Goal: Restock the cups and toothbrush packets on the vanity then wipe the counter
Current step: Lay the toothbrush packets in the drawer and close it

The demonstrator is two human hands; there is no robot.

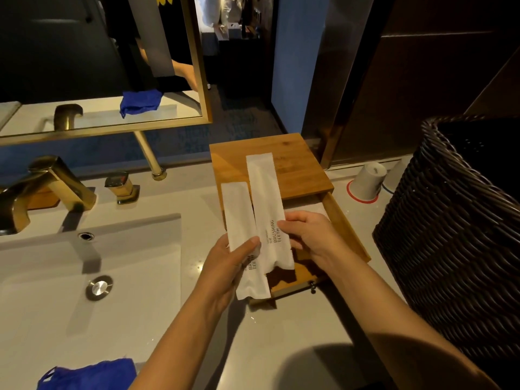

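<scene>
Fingers of left hand (pixel 225 266) and right hand (pixel 309 235) pinch two toothbrush packets (pixel 264 209), long axes pointing away, over the wooden drawer box (pixel 298 164).

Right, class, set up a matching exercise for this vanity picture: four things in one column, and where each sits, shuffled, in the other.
Things:
1. blue cloth
2. paper cup
3. toothbrush packets
4. wooden box

Places:
A. upside down on the counter beside the wicker basket
B. in the hands, above the open drawer
C. near edge of the counter by the sink
D. on the counter, right of the tap

Pairs: 1-C, 2-A, 3-B, 4-D
</scene>
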